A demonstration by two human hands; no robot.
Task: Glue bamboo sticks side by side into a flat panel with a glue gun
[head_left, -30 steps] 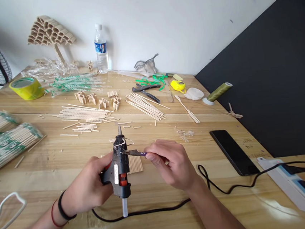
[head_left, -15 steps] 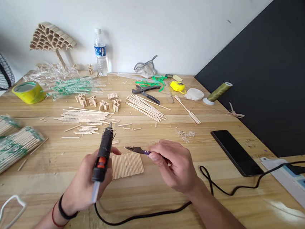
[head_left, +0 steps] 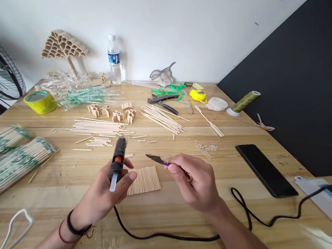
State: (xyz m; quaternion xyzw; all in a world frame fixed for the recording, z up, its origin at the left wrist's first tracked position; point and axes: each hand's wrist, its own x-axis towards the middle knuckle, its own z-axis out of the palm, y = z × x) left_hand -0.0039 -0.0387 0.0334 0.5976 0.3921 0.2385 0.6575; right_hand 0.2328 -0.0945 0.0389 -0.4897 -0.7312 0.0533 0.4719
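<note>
My left hand [head_left: 113, 186] is wrapped round a black glue gun [head_left: 118, 158], its nozzle pointing away from me and a clear glue stick [head_left: 113, 182] sticking out of its back. In my right hand [head_left: 195, 180] a small dark-bladed knife [head_left: 157, 159] is pinched by its purple handle, the tip pointing left. Between the hands a flat panel of short wooden sticks [head_left: 144, 180], laid side by side, rests on the table; my left hand hides its left edge. The knife is held apart from the panel.
Loose sticks [head_left: 97, 127], star-shaped stick pieces [head_left: 117, 116] and pliers [head_left: 165, 103] lie beyond my hands. A phone [head_left: 266, 169] and a power strip [head_left: 329, 202] are right; the black cord [head_left: 165, 236] crosses in front. Bagged sticks [head_left: 14, 166] lie left.
The glue gun has tilted, its back end swinging up and rightward, and my left thumb now extends over the panel. The knife tip points slightly more upward. The whole view has shifted slightly.
</note>
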